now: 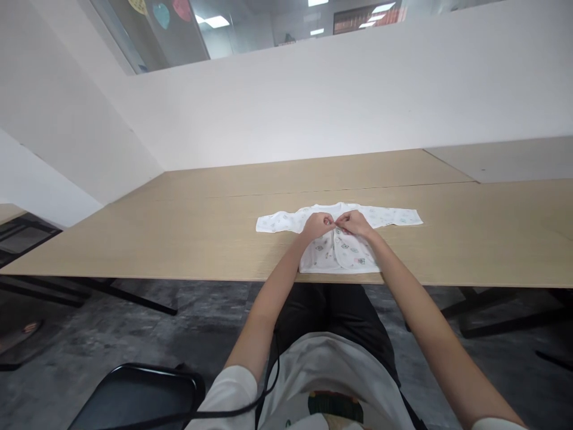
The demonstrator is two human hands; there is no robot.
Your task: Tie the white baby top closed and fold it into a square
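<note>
A small white long-sleeved baby shirt (320,257) with a scattered print lies spread on the wooden table, its sleeves stretched out to both sides. Its front opening runs down the middle, and the lower hem lies close to the table's near edge. My left hand (319,225) pinches the shirt's front at the upper middle of the opening. Right beside it, my right hand (353,223) pinches the same spot, the fingertips of both hands almost meeting. What exactly sits between the fingertips is too small to make out.
The light wooden table (179,233) reaches back to a white wall (313,113) with a window above. A black chair (143,394) stands at the lower left. A black cable (237,411) runs across my left side. Dark table legs (129,297) show below.
</note>
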